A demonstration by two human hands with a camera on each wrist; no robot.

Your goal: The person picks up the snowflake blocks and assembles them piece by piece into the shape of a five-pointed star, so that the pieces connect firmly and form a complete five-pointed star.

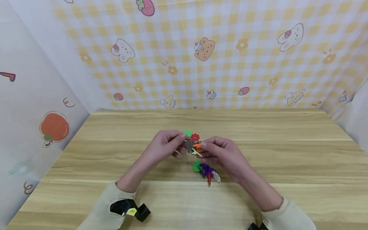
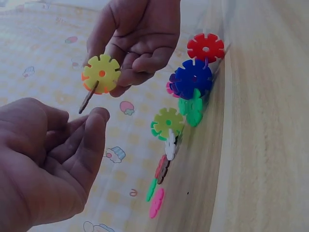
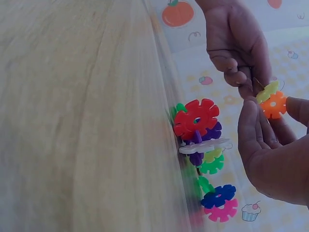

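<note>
Over the middle of the table, my right hand (image 1: 222,155) pinches an orange notched plastic disc (image 1: 198,146) between thumb and fingers. A yellow disc (image 2: 110,67) is joined to the orange one, and a brown disc (image 1: 188,147) stands edge-on out from the yellow in the left wrist view. My left hand (image 1: 165,145) is close at the brown disc's edge, thumb and index finger spread apart around its tip. Below the hands lies a joined cluster of purple discs (image 1: 206,169) with a green disc (image 1: 196,166), a red disc (image 1: 209,179) and a white disc (image 1: 216,177).
Behind the hands, more loose discs lie on the wooden table (image 1: 115,159), among them a red one (image 1: 195,137) and a green one (image 1: 187,133). The left wrist view also shows a blue disc (image 2: 193,87) and a pink disc (image 2: 157,203). A checked cloth (image 1: 172,48) hangs behind.
</note>
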